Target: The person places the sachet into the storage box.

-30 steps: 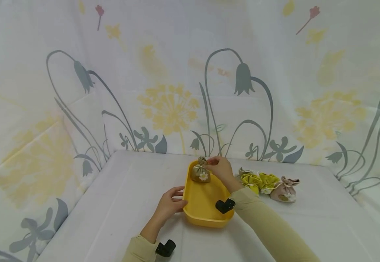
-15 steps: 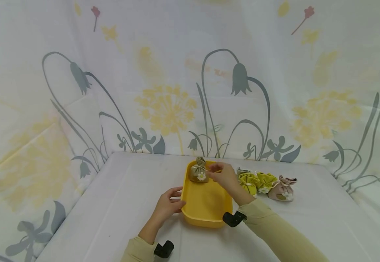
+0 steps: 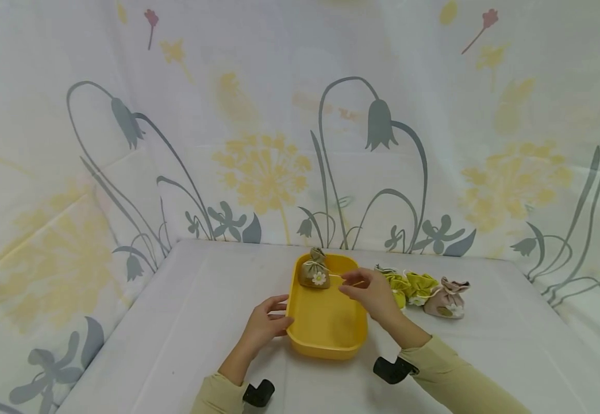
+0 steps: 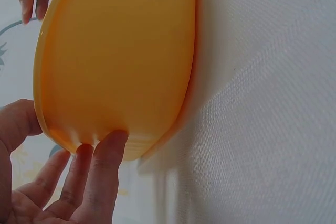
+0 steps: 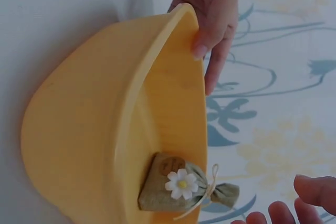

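Note:
A yellow plastic tub point(image 3: 326, 322) stands on the white table. My left hand point(image 3: 268, 320) grips its left wall, the thumb over the rim and the fingers against the outside, as the left wrist view shows. Inside the tub's far left corner sits an olive-green drawstring pouch point(image 5: 170, 187) with a white flower and a pale cord; it is upright. My right hand point(image 3: 369, 290) hovers over the tub's right rim, fingers loosely bent, thumb apart from them. Nothing shows between those fingers, and they are apart from the pouch.
To the right of the tub lies a group of small pouches: yellow-green ones point(image 3: 420, 286) and a pinkish one point(image 3: 446, 300) at the right end. My right hand partly covers the leftmost. A flower-printed cloth point(image 3: 274, 172) hangs behind the table.
My right hand has let go of the olive-green pouch and drawn back to the right and toward me. The pouch stays in the tub. My left hand keeps its place on the wall.

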Tool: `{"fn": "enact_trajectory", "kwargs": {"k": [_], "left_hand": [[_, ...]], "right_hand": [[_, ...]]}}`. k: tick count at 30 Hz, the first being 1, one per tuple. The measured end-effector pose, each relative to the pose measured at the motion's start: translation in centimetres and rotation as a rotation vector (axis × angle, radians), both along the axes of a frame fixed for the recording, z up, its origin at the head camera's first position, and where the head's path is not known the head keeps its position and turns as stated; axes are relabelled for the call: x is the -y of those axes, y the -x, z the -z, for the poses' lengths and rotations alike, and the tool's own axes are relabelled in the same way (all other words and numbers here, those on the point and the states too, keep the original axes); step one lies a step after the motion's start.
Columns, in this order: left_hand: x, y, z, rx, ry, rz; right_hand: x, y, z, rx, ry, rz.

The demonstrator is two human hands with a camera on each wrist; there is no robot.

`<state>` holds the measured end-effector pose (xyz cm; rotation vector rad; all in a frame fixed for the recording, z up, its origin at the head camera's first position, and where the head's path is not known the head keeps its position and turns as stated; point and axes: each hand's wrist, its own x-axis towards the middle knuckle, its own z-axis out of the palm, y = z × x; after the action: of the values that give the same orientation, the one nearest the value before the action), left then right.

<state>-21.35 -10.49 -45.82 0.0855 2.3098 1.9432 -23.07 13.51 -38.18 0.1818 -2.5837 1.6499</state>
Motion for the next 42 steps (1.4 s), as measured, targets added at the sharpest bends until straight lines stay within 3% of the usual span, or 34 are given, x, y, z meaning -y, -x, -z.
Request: {"fn": "enact_trajectory", "kwargs": {"k": [17,32,42], "left_hand": [[-0.2,0.2,-0.3,0.006,-0.01,-0.017],[-0.3,0.1,-0.3,0.02,-0.004,-0.026],[-0.2,0.0,0.0,0.026,0.001,-0.025]], "right_hand": [[-6.0,-2.6,1.1,0.026,-0.01,0.106],[-11.4,-4.9,2.6,-0.032,-0.079,0.208],[-13.9,-5.2,3.3,-0.09,-0.111,0.293]]}}
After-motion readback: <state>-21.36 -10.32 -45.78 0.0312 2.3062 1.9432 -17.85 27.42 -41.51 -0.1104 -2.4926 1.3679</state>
